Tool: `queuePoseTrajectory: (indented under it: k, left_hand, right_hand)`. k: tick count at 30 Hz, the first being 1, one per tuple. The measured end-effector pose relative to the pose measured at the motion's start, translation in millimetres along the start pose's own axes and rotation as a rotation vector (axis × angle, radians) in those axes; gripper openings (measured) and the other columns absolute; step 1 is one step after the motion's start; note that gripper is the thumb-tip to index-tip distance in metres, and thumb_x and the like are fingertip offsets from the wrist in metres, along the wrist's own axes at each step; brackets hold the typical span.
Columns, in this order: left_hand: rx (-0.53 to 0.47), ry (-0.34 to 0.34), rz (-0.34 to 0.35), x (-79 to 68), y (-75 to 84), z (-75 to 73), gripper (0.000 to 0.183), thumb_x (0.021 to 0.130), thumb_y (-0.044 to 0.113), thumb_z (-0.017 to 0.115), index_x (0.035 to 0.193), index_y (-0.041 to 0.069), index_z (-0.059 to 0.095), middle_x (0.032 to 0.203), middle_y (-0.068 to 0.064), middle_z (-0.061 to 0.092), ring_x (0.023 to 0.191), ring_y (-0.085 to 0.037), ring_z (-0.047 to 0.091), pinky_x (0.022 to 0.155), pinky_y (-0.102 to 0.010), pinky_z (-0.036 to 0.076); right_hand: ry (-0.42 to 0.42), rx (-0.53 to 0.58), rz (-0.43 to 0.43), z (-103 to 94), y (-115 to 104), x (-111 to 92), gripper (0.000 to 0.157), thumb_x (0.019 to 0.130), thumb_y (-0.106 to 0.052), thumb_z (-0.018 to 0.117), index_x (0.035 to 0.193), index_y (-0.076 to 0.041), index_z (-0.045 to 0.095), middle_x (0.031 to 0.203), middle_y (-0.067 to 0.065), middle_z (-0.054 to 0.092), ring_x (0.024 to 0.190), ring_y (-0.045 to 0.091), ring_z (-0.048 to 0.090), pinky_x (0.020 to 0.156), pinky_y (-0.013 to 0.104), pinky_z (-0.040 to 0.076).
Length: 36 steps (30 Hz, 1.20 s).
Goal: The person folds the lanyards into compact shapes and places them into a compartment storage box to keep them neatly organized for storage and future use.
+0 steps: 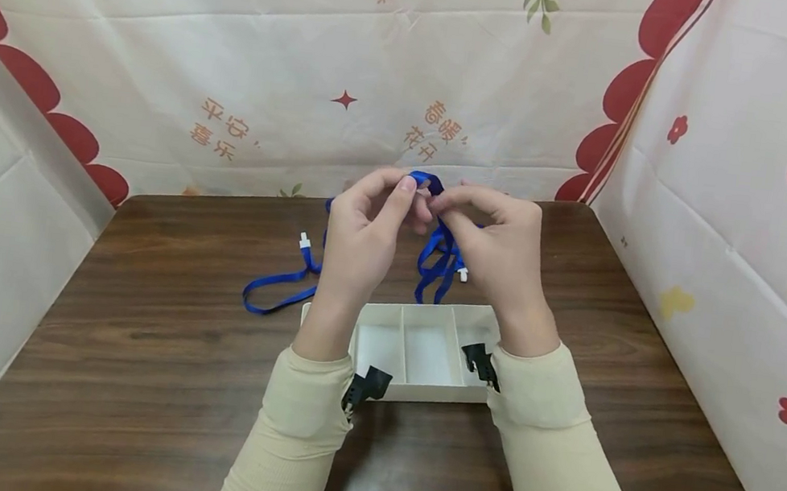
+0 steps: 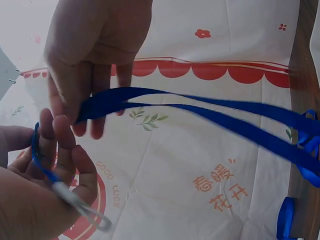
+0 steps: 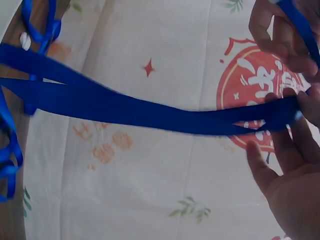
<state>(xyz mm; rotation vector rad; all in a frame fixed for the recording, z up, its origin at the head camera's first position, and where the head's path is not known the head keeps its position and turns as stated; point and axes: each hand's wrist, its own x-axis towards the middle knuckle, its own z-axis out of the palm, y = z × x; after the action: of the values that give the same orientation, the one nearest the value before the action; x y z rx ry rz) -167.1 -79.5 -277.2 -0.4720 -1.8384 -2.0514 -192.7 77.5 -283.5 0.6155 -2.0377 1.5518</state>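
Both hands are raised above the back of the table with a blue lanyard [image 2: 210, 112] between them. My left hand [image 1: 364, 234] pinches a short stretch of it between thumb and fingers. In the left wrist view a pale connector [image 2: 70, 195] with a thin loop at its tip dangles from that stretch, across the fingers. My right hand [image 1: 503, 246] pinches the two flat bands of the lanyard close beside the left fingertips. From there the bands run down toward more blue strap [image 1: 438, 263] behind the tray.
A white tray [image 1: 420, 394] with several compartments stands below the wrists. Left of it, another blue lanyard [image 1: 270, 306] lies looped on the brown table [image 1: 156, 348], its white end piece [image 1: 304, 241] pointing back. A printed cloth [image 1: 296, 72] hangs behind the table.
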Motion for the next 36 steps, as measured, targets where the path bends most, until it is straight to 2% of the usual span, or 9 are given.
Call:
queuePoseTrajectory:
  k: [3, 7, 11, 14, 16, 18, 21, 29, 36]
  left_hand:
    - [0.005, -0.035, -0.012, -2.6, 1.1, -0.7, 0.023, 0.111, 0.012, 0.056, 0.114, -0.005, 0.070, 0.082, 0.002, 0.067, 0.077, -0.014, 0.069, 0.079, -0.029, 0.064]
    - [0.001, -0.090, -0.027, -6.3, 0.2, -1.3, 0.023, 0.111, 0.013, 0.055, 0.112, -0.007, 0.068, 0.080, 0.001, 0.066, 0.077, -0.017, 0.066, 0.080, -0.030, 0.061]
    - [0.041, -0.136, -0.091, -9.4, -3.8, -1.0, 0.024, 0.111, 0.013, 0.053, 0.110, -0.006, 0.068, 0.085, -0.006, 0.068, 0.084, -0.020, 0.068, 0.084, -0.029, 0.060]
    - [0.113, -0.168, -0.157, -11.1, -7.7, 1.0, 0.025, 0.112, 0.015, 0.052, 0.115, -0.002, 0.070, 0.098, -0.013, 0.074, 0.095, -0.021, 0.073, 0.091, -0.030, 0.061]
    - [0.155, -0.167, -0.171, -11.6, -10.5, 3.2, 0.027, 0.113, 0.017, 0.051, 0.120, 0.000, 0.071, 0.107, -0.015, 0.076, 0.101, -0.024, 0.075, 0.093, -0.034, 0.063]
    - [0.166, -0.139, -0.143, -11.6, -13.3, 5.9, 0.027, 0.113, 0.016, 0.051, 0.124, 0.000, 0.070, 0.113, -0.018, 0.076, 0.103, -0.028, 0.076, 0.095, -0.039, 0.064]
    - [0.192, -0.063, -0.058, -10.6, -18.2, 9.8, 0.024, 0.111, 0.013, 0.054, 0.125, -0.001, 0.069, 0.114, -0.019, 0.075, 0.097, -0.030, 0.076, 0.089, -0.042, 0.065]
    - [0.347, 0.079, 0.111, -9.4, -26.7, 18.1, 0.019, 0.105, 0.013, 0.067, 0.119, 0.001, 0.071, 0.115, -0.013, 0.073, 0.092, -0.023, 0.075, 0.079, -0.029, 0.063]
    - [0.352, 0.131, 0.236, -7.8, -28.7, 21.5, 0.017, 0.103, 0.010, 0.069, 0.115, -0.002, 0.072, 0.112, -0.016, 0.073, 0.090, -0.026, 0.075, 0.075, -0.030, 0.065]
  right_hand:
    - [-0.059, -0.073, -0.017, -5.1, 2, -1, 0.014, 0.098, 0.002, 0.071, 0.096, -0.001, 0.084, 0.100, 0.014, 0.083, 0.099, 0.015, 0.078, 0.093, 0.017, 0.058]
    - [-0.113, -0.034, 0.121, -10.7, 1, 2, 0.027, 0.104, -0.001, 0.058, 0.113, -0.004, 0.083, 0.115, 0.013, 0.081, 0.097, 0.021, 0.074, 0.079, 0.016, 0.059]
    - [-0.104, 0.201, 0.279, -14.2, -5, 7, 0.039, 0.105, -0.002, 0.046, 0.124, -0.008, 0.080, 0.127, 0.007, 0.079, 0.101, 0.024, 0.074, 0.076, 0.024, 0.063]
    - [-0.102, 0.414, 0.306, -15.3, -9, 9, 0.044, 0.105, 0.000, 0.040, 0.129, -0.002, 0.076, 0.134, 0.005, 0.076, 0.124, 0.024, 0.071, 0.097, 0.029, 0.061]
    - [-0.106, 0.523, 0.296, -15.4, -10, 8, 0.043, 0.107, 0.000, 0.037, 0.132, 0.005, 0.072, 0.135, 0.007, 0.076, 0.130, 0.027, 0.069, 0.110, 0.032, 0.056]
    - [-0.107, 0.575, 0.279, -14.4, -11, 7, 0.042, 0.110, -0.004, 0.036, 0.134, 0.008, 0.069, 0.133, 0.009, 0.076, 0.130, 0.028, 0.069, 0.116, 0.035, 0.052]
    - [-0.090, 0.596, 0.268, -12.3, -10, 6, 0.039, 0.113, -0.010, 0.043, 0.134, 0.011, 0.067, 0.130, 0.010, 0.077, 0.124, 0.027, 0.073, 0.115, 0.036, 0.053]
    - [-0.060, 0.536, 0.298, -6.6, -9, 0, 0.020, 0.102, -0.012, 0.071, 0.114, 0.002, 0.080, 0.120, 0.006, 0.082, 0.121, 0.020, 0.074, 0.101, 0.028, 0.060]
    - [-0.106, 0.522, 0.323, -6.8, -9, -3, 0.019, 0.106, -0.016, 0.065, 0.109, -0.002, 0.078, 0.130, 0.008, 0.077, 0.126, 0.023, 0.071, 0.090, 0.029, 0.064]
